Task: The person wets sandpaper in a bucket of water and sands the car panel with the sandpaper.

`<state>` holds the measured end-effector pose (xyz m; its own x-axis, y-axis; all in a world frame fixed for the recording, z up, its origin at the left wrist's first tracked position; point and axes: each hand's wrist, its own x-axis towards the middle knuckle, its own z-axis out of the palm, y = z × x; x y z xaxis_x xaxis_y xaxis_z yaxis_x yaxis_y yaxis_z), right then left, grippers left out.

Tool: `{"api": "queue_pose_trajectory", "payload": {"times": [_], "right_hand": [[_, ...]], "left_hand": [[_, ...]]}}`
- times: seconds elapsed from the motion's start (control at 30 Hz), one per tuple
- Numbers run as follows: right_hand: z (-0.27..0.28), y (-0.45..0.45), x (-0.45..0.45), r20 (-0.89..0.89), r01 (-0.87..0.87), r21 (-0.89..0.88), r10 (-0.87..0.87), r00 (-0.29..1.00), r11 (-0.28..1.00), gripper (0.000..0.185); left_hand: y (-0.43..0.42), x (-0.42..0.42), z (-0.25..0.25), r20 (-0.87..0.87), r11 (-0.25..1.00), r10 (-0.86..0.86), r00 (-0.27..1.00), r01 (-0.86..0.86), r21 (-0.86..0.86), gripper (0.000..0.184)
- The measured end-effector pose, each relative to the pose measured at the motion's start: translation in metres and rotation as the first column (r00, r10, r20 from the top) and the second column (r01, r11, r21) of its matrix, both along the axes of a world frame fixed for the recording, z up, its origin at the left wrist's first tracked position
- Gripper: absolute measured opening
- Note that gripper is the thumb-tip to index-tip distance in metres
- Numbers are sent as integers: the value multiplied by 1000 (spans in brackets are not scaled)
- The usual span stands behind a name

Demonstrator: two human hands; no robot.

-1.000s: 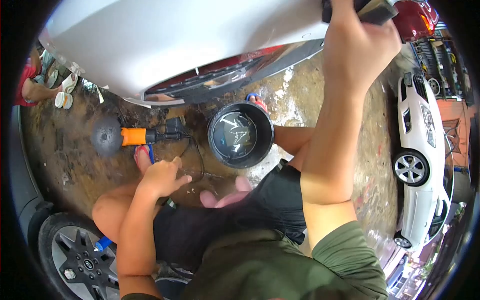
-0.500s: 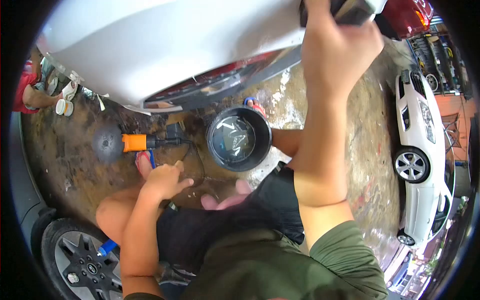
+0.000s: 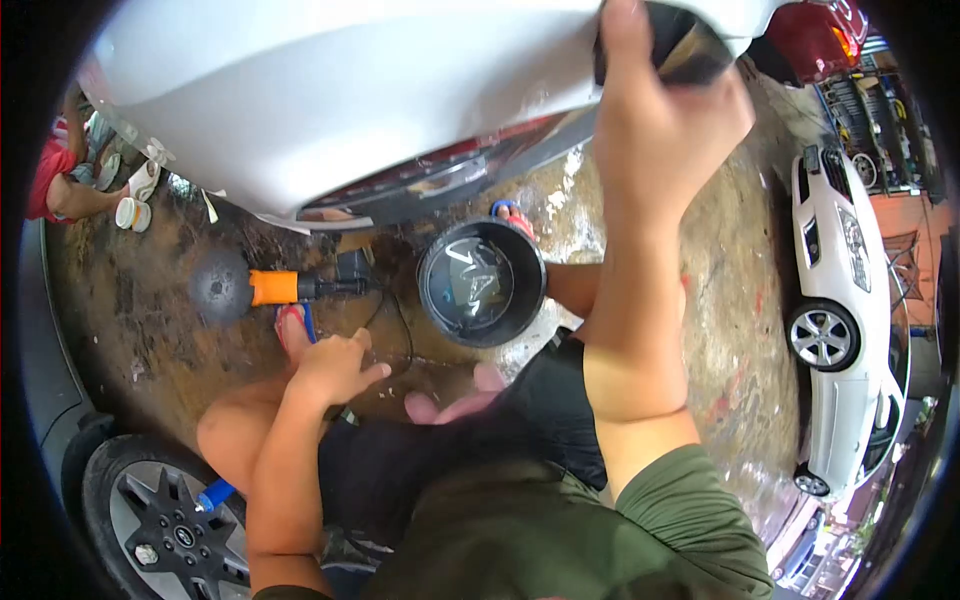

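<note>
My right hand (image 3: 665, 140) is raised to the silver-white car body panel (image 3: 400, 90), at its upper right edge. Its thumb points up and its fingers curl beside a dark recess or part (image 3: 690, 45); motion blur and the hand itself hide what they grip. Near my left knee, my left hand (image 3: 338, 370) hangs with thumb and fingers apart, holding nothing. Between my feet stands a black bucket (image 3: 533, 300) of water, with light reflected on its surface.
An orange-and-black power tool (image 3: 275, 287) with a round dark disc and a cord lies on the wet floor (image 3: 740, 330). A wheel (image 3: 165, 520) is at lower left. Another person (image 3: 70, 190) crouches at far left near a white tub (image 3: 131, 213). A white car (image 3: 845, 300) stands at right.
My right hand has shifted slightly down and left in view, with its thumb against the dark part. The whole view has dropped a little. My left hand stays by the knee.
</note>
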<state>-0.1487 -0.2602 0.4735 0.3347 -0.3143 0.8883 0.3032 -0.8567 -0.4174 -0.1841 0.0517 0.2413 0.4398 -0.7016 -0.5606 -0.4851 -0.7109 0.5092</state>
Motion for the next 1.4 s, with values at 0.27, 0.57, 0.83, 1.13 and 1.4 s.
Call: {"api": "queue_pose_trajectory", "payload": {"times": [0.27,0.57,0.83,1.13,1.4], "right_hand": [[12,19,10,32,44,74,-46,998,996,16],[9,13,9,45,17,112,-22,999,994,16],[21,15,7,-48,5,181,3,999,984,15],[20,10,1,-69,-41,298,64,996,954,16],[20,4,-6,-79,-60,219,79,994,974,16]], "left_hand": [[-4,1,-2,-18,1000,16,1000,-16,6,57],[-6,8,-3,37,999,-1,999,3,-44,57],[-6,6,-3,-9,1000,31,999,-31,3,57],[-4,2,-11,16,1000,-4,1000,4,-23,58],[-8,3,-3,1,999,-7,1000,7,-35,58]]}}
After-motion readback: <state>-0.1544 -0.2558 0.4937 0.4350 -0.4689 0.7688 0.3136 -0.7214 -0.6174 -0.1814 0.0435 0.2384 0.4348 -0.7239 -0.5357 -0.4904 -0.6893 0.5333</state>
